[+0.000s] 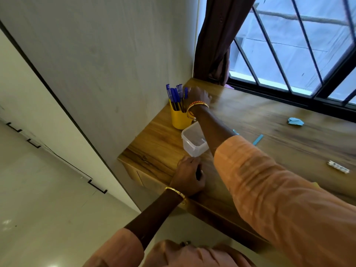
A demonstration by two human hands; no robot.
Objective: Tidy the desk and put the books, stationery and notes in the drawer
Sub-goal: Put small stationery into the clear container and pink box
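Here, mid-frame: a yellow pen cup (pixel 179 120) stands upright on the wood-grain counter (pixel 269 120), packed w/ blue capped pens (pixel 175 95) whose long axes run near vertical, caps up, fanning slightly toward upper left. The right hand (pixel 198 96) reaches just beside the pens, blurred; can't tell if the fingers grip anything. Just below the cup sits a clear, squarish plastic container (pixel 193 140), lidless, partly hidden by the forearm. The left hand (pixel 187 176) rests near the counter's front edge w/ fingers curled round a thin dark item, too small to identify. At right of frame: a crumpled blue note (pixel 295 121), a flat blue paper strip (pixel 258 139) lying diagonally, and a small pale wrapper-like object (pixel 338 166). Barred window (pixel 289 54) and dark curtain (pixel 217 39) fill upper right.
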